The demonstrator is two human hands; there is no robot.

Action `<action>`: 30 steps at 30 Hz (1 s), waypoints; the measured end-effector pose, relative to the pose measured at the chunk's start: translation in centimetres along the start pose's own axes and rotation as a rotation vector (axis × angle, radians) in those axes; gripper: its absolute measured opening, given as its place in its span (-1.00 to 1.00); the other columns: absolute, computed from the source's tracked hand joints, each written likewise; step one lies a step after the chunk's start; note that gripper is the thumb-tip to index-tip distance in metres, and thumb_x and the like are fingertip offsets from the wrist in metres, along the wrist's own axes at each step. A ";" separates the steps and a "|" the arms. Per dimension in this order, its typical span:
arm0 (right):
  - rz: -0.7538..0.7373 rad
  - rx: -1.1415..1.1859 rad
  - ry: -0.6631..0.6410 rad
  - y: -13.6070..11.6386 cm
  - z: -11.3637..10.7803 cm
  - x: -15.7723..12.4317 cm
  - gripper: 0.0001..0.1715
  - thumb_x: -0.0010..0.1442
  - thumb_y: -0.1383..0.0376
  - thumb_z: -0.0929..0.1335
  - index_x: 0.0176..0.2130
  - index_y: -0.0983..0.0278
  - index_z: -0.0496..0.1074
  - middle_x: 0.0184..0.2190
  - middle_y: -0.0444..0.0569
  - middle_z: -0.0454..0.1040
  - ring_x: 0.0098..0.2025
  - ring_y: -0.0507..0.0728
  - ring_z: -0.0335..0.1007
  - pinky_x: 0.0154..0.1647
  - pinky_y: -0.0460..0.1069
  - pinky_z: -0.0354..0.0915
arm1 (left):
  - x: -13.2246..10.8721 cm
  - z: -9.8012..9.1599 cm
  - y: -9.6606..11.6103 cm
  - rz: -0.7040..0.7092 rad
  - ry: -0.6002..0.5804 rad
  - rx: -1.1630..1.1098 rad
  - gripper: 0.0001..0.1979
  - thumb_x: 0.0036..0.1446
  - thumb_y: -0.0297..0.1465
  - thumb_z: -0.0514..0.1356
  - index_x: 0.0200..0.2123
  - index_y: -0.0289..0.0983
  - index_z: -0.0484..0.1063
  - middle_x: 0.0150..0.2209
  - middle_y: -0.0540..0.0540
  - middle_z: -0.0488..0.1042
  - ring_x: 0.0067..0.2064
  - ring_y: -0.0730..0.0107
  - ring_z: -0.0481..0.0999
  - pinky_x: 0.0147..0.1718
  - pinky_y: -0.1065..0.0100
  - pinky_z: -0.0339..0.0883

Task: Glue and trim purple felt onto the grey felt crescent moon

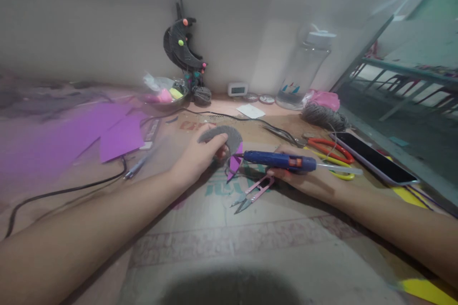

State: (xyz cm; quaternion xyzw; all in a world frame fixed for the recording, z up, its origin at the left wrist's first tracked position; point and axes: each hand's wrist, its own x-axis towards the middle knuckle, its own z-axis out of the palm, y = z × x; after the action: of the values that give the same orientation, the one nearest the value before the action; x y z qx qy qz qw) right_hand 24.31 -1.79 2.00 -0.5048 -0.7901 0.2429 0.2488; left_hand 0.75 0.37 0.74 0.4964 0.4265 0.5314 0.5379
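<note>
My left hand [209, 150] grips a grey yarn-wrapped piece [232, 136] with a curved edge, thumb on top. A pointed purple paper piece [235, 164] sticks out at its lower right. In my right hand [286, 174] is a blue hot glue gun [275, 158], its nozzle tip touching or just beside the purple piece. A clear glue stick [339, 168] juts from the gun's back end. Pink-handled thread snips [254, 194] are below the gun, by my right fingers; I cannot tell whether the hand also touches them.
Purple paper [121, 136] lies left, near a pen [138, 167] and a black cable [67, 190]. Orange-handled scissors [331, 148], a phone [375, 158] and grey yarn [324, 116] are right. Behind stand a bottle [302, 74], a small digital display [237, 89], a bowl [166, 97] and a dark crescent ornament [181, 47].
</note>
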 end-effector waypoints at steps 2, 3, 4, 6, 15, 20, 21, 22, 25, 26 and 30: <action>0.006 0.002 0.002 -0.1 0.0 0.0 -0.74 0.07 0.07 0.41 -0.44 0.19 0.41 -0.53 -0.06 0.46 -0.48 0.15 0.38 -0.51 0.05 0.31 | 0.1 0.0 -0.1 0.005 -0.008 -0.012 -0.85 0.06 -0.39 0.23 -0.41 -0.20 0.26 -0.57 0.11 0.34 -0.54 0.49 0.34 -0.49 0.42 0.18; 0.009 0.001 0.003 -0.2 0.0 0.0 -0.74 0.06 0.07 0.41 -0.44 0.20 0.42 -0.53 -0.06 0.47 -0.48 0.16 0.39 -0.50 0.05 0.32 | 0.1 0.0 -0.1 0.005 -0.009 -0.018 -0.85 0.06 -0.39 0.23 -0.40 -0.20 0.26 -0.56 0.11 0.34 -0.54 0.50 0.34 -0.48 0.42 0.18; 0.011 0.001 0.006 -0.2 0.0 0.0 -0.74 0.06 0.07 0.42 -0.44 0.20 0.42 -0.52 -0.05 0.47 -0.48 0.17 0.40 -0.50 0.06 0.32 | 0.1 0.0 -0.1 0.005 -0.006 -0.025 -0.86 0.05 -0.40 0.23 -0.39 -0.19 0.26 -0.57 0.11 0.34 -0.54 0.50 0.34 -0.48 0.42 0.19; 0.028 0.012 0.006 -0.3 0.0 0.0 -0.75 0.06 0.08 0.42 -0.44 0.20 0.43 -0.51 -0.04 0.48 -0.47 0.19 0.41 -0.48 0.07 0.33 | 0.2 0.0 -0.2 0.000 0.003 -0.032 -0.87 0.05 -0.42 0.23 -0.35 -0.19 0.29 -0.58 0.12 0.35 -0.54 0.50 0.34 -0.49 0.44 0.18; 0.011 0.021 0.014 0.4 0.0 0.0 -0.69 0.08 0.03 0.41 -0.44 0.20 0.39 -0.53 -0.05 0.44 -0.49 0.16 0.36 -0.50 0.05 0.24 | 0.1 0.0 0.0 -0.019 0.022 0.048 -0.86 0.07 -0.40 0.20 -0.51 -0.24 0.32 -0.59 0.07 0.35 -0.53 0.48 0.34 -0.48 0.43 0.21; 0.028 0.032 0.001 0.5 -0.1 0.0 -0.66 0.07 -0.01 0.41 -0.42 0.20 0.39 -0.52 -0.07 0.44 -0.48 0.16 0.36 -0.49 0.06 0.23 | 0.0 0.1 0.1 -0.035 0.015 0.025 -0.87 0.07 -0.41 0.20 -0.50 -0.24 0.33 -0.60 0.07 0.35 -0.53 0.49 0.34 -0.49 0.45 0.20; 0.032 0.031 0.003 0.5 -0.1 0.0 -0.67 0.07 0.00 0.41 -0.42 0.19 0.39 -0.53 -0.07 0.43 -0.48 0.16 0.35 -0.49 0.06 0.23 | 0.0 0.1 0.1 -0.038 0.017 0.022 -0.87 0.07 -0.41 0.20 -0.50 -0.24 0.32 -0.60 0.07 0.36 -0.52 0.49 0.34 -0.49 0.45 0.20; 0.035 0.030 0.003 0.4 -0.1 -0.1 -0.68 0.07 0.01 0.41 -0.43 0.19 0.39 -0.53 -0.07 0.43 -0.48 0.16 0.35 -0.49 0.05 0.23 | 0.0 0.1 0.1 -0.040 0.019 0.017 -0.86 0.07 -0.41 0.20 -0.50 -0.24 0.32 -0.60 0.06 0.36 -0.52 0.49 0.34 -0.49 0.46 0.19; 0.038 0.024 0.018 0.4 0.0 -0.1 -0.69 0.07 0.02 0.41 -0.44 0.19 0.37 -0.55 -0.09 0.40 -0.50 0.14 0.32 -0.52 0.03 0.21 | 0.1 0.1 0.0 -0.043 0.020 0.007 -0.86 0.06 -0.39 0.21 -0.50 -0.24 0.32 -0.59 0.05 0.36 -0.52 0.49 0.35 -0.49 0.46 0.21; 0.036 0.026 0.022 0.3 0.0 -0.1 -0.68 0.07 0.03 0.41 -0.45 0.20 0.36 -0.56 -0.09 0.39 -0.51 0.13 0.31 -0.52 0.03 0.20 | 0.1 0.1 0.0 -0.043 0.020 0.008 -0.86 0.05 -0.39 0.21 -0.50 -0.24 0.32 -0.59 0.05 0.36 -0.52 0.49 0.36 -0.49 0.45 0.21; 0.033 0.022 0.037 0.4 0.1 0.0 -0.68 0.08 0.05 0.41 -0.47 0.22 0.33 -0.56 -0.10 0.36 -0.50 0.12 0.28 -0.52 0.01 0.17 | 0.2 0.0 0.0 -0.056 0.018 0.023 -0.85 0.06 -0.39 0.21 -0.51 -0.24 0.32 -0.59 0.06 0.35 -0.53 0.50 0.35 -0.50 0.45 0.20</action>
State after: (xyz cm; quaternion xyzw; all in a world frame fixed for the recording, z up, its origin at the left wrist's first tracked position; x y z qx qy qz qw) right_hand 24.53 -1.60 1.70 -0.5195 -0.7742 0.2462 0.2649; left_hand 0.76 0.57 0.71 0.4856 0.4512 0.5156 0.5429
